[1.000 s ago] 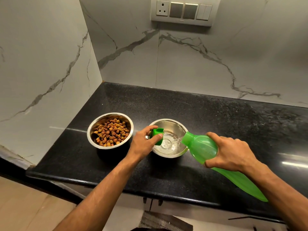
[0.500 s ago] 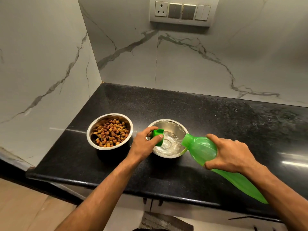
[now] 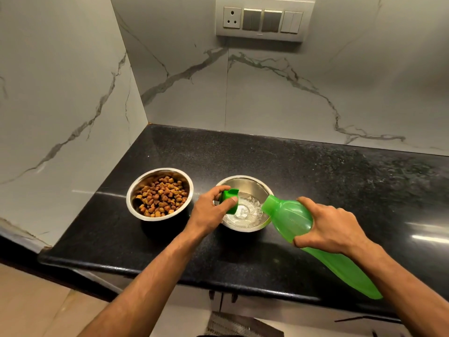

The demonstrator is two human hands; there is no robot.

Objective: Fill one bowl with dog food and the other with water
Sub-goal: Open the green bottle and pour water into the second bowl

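A home kitchen corner: a polished black speckled stone worktop (image 3: 243,156) meets white marble-look wall panels (image 3: 279,93) with grey veining on two sides, joined at the corner toward 11 o'clock. High on the back wall at 12 o'clock sits a white switch plate (image 3: 260,19) with a three-pin socket and rocker switches. On the worktop, two steel bowls stand side by side, one holding brown dog kibble (image 3: 160,195), the other water (image 3: 245,207). Below the worktop's front edge, pale floor tiles (image 3: 48,307) show at 7 o'clock.
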